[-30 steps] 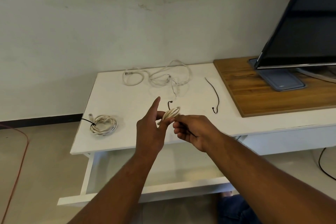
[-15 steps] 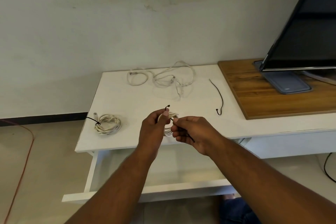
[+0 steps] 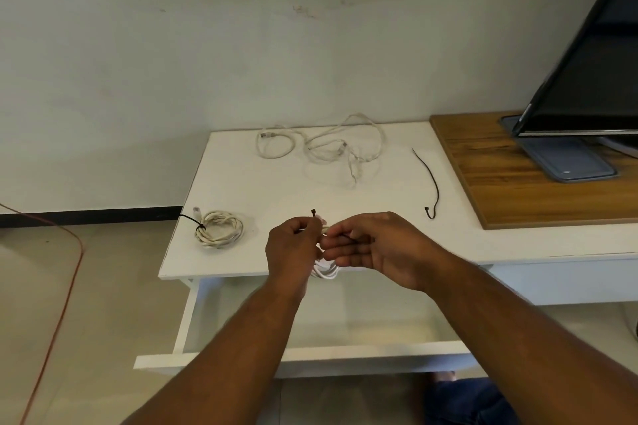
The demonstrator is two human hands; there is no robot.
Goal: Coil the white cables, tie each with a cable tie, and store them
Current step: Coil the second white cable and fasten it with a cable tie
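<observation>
White cables are the work items, and three show on the white desk [image 3: 345, 197]: a finished coil [image 3: 221, 229] bound with a black tie near the left front corner, a loose tangle [image 3: 331, 148] lying uncoiled toward the back edge, and a small coil [image 3: 324, 269] held in the air just above the front edge, between the two hands. The left hand [image 3: 290, 248] is closed around this small coil, thumb and forefinger pinched at its top, where the head of a black cable tie [image 3: 313, 212] stands up above the knuckles. The right hand [image 3: 376, 248] has its fingers curled and pinched on the dark tail of the same tie; the rest of the palm holds nothing. Judged from this, the step in hand is tying the second coil: the tail appears not yet fed through the head. The next move calls for threading the tail into the head and pulling it snug while the left hand keeps the loops together. A spare tie [image 3: 429, 183] lies near the wooden board [image 3: 500, 183], and the open drawer [image 3: 310, 354] below is the likely store. No brand, label or writing can be read anywhere.
</observation>
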